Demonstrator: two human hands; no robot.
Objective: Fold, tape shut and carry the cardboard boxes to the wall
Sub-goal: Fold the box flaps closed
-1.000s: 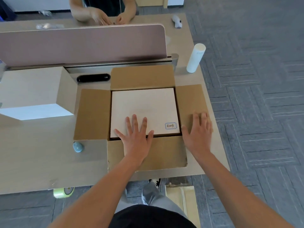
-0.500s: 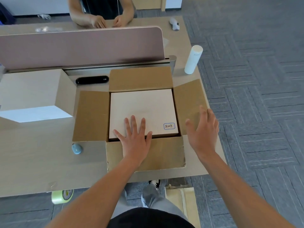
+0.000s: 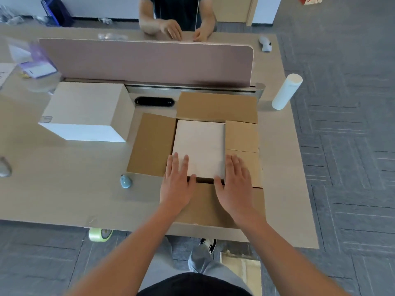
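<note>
A brown cardboard box lies on the desk with a pale flat box inside it. Its left, far and near flaps lie spread outward. The right flap is folded over the pale box's right side. My left hand rests flat, fingers spread, across the near flap and the pale box's near edge. My right hand presses flat on the folded right flap near its front corner. A roll of tape shows just below the desk's front edge.
A white closed box stands at the left. A pink divider panel crosses the desk, with another person's hands beyond it. A white cylinder stands at the right edge. A small blue object lies near the box. Flat cardboard lies on the floor.
My right hand lifted the right flap and folded it inward over the pale box, covering its label. My left hand stayed flat at the near edge. The view shifted.
</note>
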